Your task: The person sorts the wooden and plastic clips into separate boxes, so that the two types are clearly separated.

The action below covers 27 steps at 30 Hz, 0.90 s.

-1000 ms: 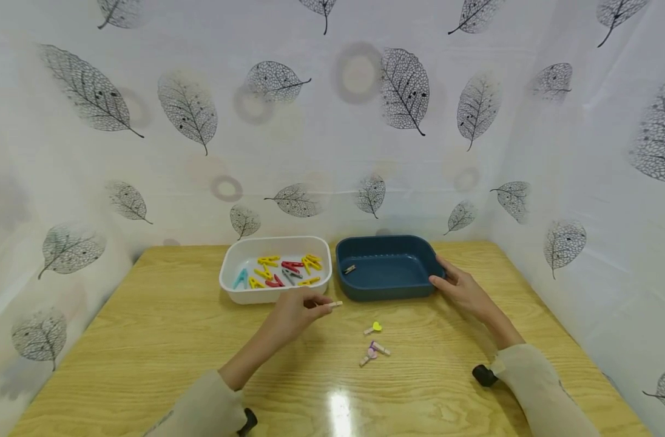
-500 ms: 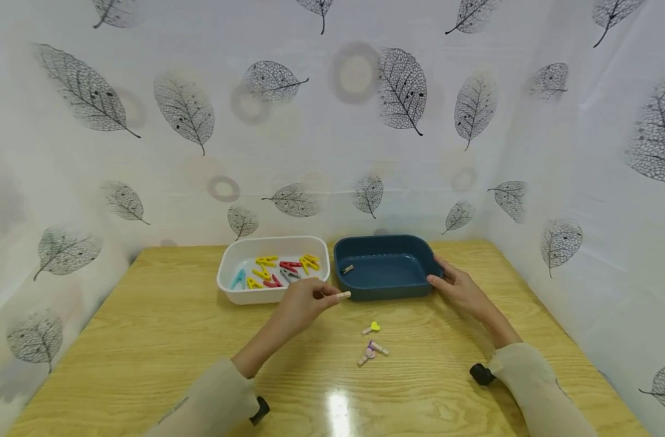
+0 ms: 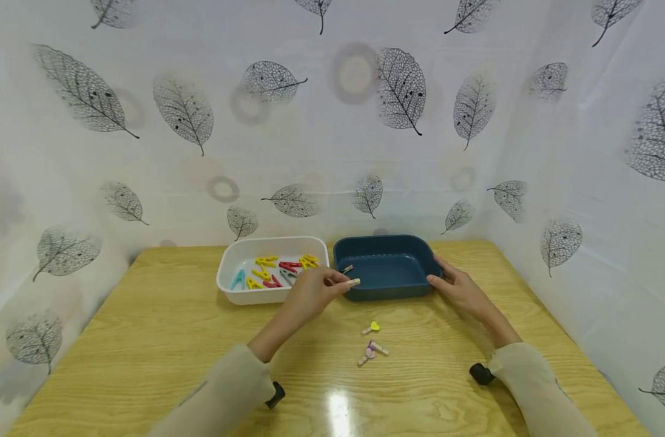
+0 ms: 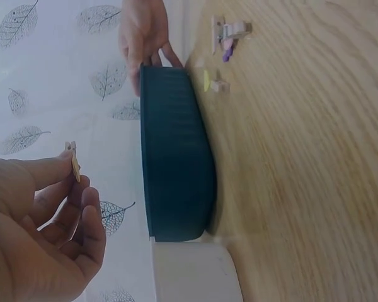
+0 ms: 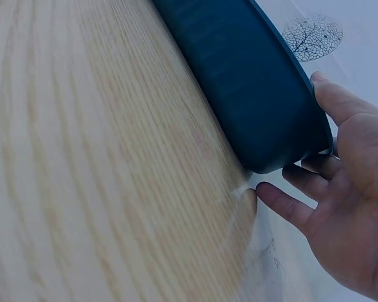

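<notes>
Between thumb and fingers, my left hand (image 3: 309, 292) pinches a small wooden clothespin (image 3: 354, 282) above the front left part of a dark blue tub (image 3: 392, 293). The left wrist view shows the same clothespin (image 4: 75, 162) held at the fingertips, apart from the tub wall. My right hand (image 3: 463, 292) grips the tub's right end; in the right wrist view the thumb touches the rim and the fingers lie against the end wall. Another small clothespin (image 3: 347, 268) lies inside the tub at the left, partly hidden by my left hand.
A white tub (image 3: 250, 297) stands left of the blue one, holding several yellow, red, teal and grey plastic clips. On the wooden table in front lie a clothespin with a yellow heart (image 3: 374, 326), a purple one (image 3: 379, 348) and a pink one (image 3: 364, 359). A leaf-print curtain (image 3: 321, 139) hangs behind.
My left hand has moved forward and to the right with the clothespin, from in front of the tubs to over the blue tub's edge. The right hand has stayed on the tub.
</notes>
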Each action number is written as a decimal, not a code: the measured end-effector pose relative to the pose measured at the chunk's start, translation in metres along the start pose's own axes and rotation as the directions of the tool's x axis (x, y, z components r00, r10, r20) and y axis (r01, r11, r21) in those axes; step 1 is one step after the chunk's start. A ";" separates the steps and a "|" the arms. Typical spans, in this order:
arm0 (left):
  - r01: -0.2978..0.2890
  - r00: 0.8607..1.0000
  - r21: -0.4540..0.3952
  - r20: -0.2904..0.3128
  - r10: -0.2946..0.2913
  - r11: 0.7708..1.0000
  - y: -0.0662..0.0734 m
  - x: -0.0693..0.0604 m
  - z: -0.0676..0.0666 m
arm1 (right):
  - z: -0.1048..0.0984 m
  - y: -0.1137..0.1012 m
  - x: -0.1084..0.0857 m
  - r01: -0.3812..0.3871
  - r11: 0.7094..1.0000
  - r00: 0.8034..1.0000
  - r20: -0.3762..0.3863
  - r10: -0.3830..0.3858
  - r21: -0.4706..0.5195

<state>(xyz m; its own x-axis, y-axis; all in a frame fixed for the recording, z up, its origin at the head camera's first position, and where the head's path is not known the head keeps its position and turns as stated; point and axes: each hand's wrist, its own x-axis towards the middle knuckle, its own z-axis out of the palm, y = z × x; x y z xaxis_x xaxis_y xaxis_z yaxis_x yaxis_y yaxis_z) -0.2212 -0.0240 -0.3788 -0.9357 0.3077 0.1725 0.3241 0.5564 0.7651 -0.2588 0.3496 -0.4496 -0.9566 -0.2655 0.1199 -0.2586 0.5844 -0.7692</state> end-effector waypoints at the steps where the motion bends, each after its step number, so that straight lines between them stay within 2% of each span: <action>1: 0.003 1.000 0.005 -0.003 -0.003 1.000 0.001 0.002 0.001 | 0.000 0.000 0.000 0.004 1.000 1.000 0.002 -0.004 -0.005; 12: 0.021 0.999 0.031 -0.041 -0.019 0.999 0.004 0.021 0.007 | 0.000 0.001 0.001 0.014 1.000 1.000 -0.004 -0.014 -0.014; 16: 0.018 0.999 0.041 -0.049 -0.016 0.999 0.005 0.028 0.010 | -0.001 0.002 0.001 0.016 1.000 1.000 -0.008 -0.016 -0.004; 22: -0.006 0.999 0.100 -0.053 0.011 0.995 0.007 0.037 0.016 | -0.001 0.003 0.001 0.018 1.000 1.000 -0.001 -0.018 -0.004; 27: 0.010 0.997 0.102 -0.073 -0.002 0.995 0.009 0.044 0.023 | -0.001 0.002 0.001 0.019 1.000 1.000 0.001 -0.019 0.000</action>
<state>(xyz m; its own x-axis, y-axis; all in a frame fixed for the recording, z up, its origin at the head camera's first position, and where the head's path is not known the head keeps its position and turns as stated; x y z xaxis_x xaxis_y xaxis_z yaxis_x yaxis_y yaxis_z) -0.2562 0.0119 -0.3783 -0.9441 0.2492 0.2156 0.3274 0.6349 0.6998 -0.2600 0.3514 -0.4499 -0.9515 -0.2771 0.1339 -0.2767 0.5795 -0.7666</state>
